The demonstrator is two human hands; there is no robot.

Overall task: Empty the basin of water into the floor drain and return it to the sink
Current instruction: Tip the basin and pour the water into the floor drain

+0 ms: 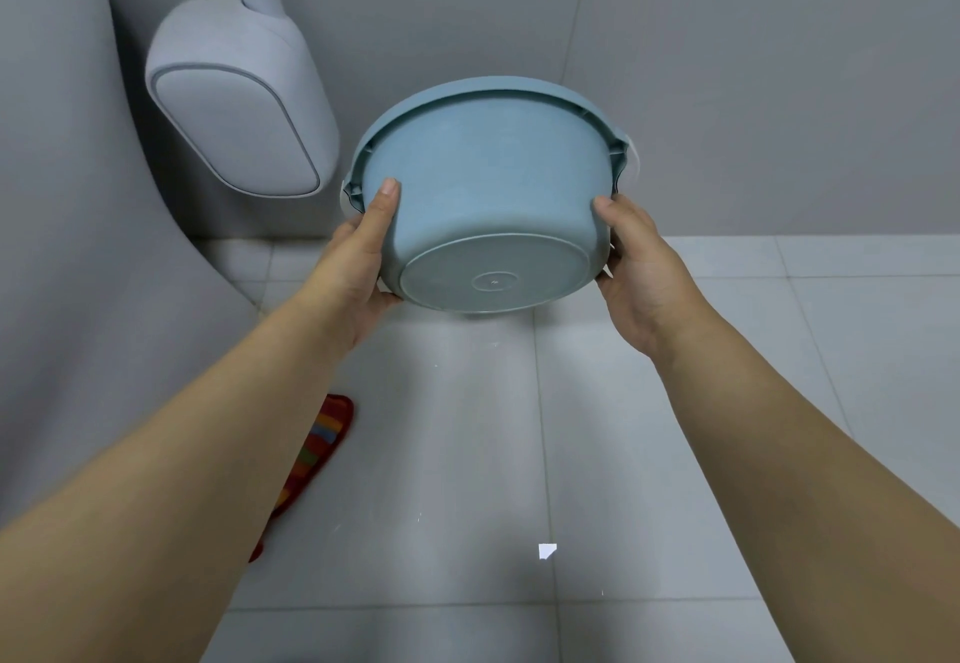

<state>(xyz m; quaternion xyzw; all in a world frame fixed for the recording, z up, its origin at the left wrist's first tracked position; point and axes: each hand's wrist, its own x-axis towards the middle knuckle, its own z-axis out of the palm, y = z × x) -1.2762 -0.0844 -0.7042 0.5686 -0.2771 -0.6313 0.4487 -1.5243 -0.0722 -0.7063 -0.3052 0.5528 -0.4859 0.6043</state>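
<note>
Blue-grey plastic makes up the basin (pixel 488 194), which is held up in the air above the tiled floor (pixel 467 454), tipped so far that its round flat base faces the camera and its mouth faces away toward the grey wall (pixel 727 64). Its inside cannot be seen from here, so whether any water is left in it cannot be told. The base shows a raised ring with a small circle at its centre, and the side wall flares outward to a wide rim with short ribs beneath it. A thin pale edge shows at the rim on both sides, perhaps a handle, though it is too small to be sure.

Both hands hold the basin by its sides. The left hand (pixel 358 267) has its grip clamped on the left wall, thumb pressed flat up the side and fingers hidden under the base. The right hand (pixel 639 272) is clamped on the right wall near the base, thumb on the side.

A grey rounded fixture (pixel 239 101) hangs on the wall to the left. A red striped slipper (pixel 317 449) lies on the floor under the left forearm, and a small white scrap (pixel 546 551) lies nearer the camera.
</note>
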